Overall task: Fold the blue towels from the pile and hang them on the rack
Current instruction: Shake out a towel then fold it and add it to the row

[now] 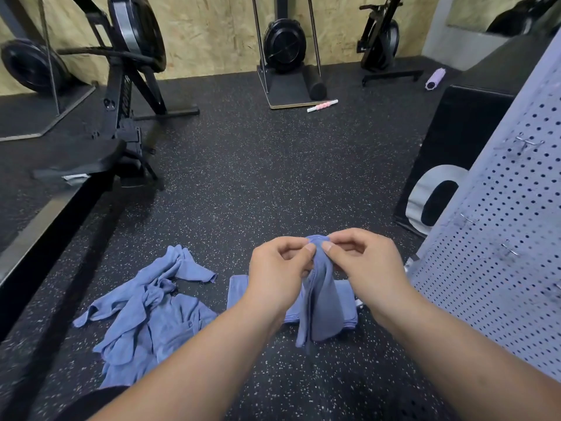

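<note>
Above the folded towel on the floor | left hand and right hand both pinch the top of one blue towel, fingers curled, cloth hangs down | pile lies left of the folded towel | rack stands right of it

Rack cut off right; folded towel partly hidden.

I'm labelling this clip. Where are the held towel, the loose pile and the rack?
held towel (321, 305): head view, hanging middle of the cloth.
loose pile (142, 317): head view, crumpled centre.
rack (501, 226): head view, bare perforated face.
</note>
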